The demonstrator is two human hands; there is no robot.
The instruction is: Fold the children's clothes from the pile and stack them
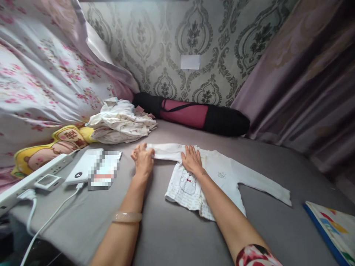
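Note:
A small white long-sleeved shirt (pixel 222 177) with a bear drawing lies spread on the grey bed sheet (pixel 172 229). My left hand (pixel 143 159) is closed on the end of the shirt's left sleeve (pixel 166 152). My right hand (pixel 191 159) lies flat with fingers spread on the shirt near its shoulder, pressing it down. The shirt's other sleeve stretches out to the right. A pale bangle (pixel 127 217) sits on my left wrist.
A pile of white clothes (pixel 120 122) lies at the back left beside a yellow cushion (pixel 52 146). A power strip (pixel 36 175), a white power bank (pixel 83 166) and cables lie at left. A black-and-pink roll bag (pixel 194 114) lines the wall. A colourful book (pixel 332 225) is at right.

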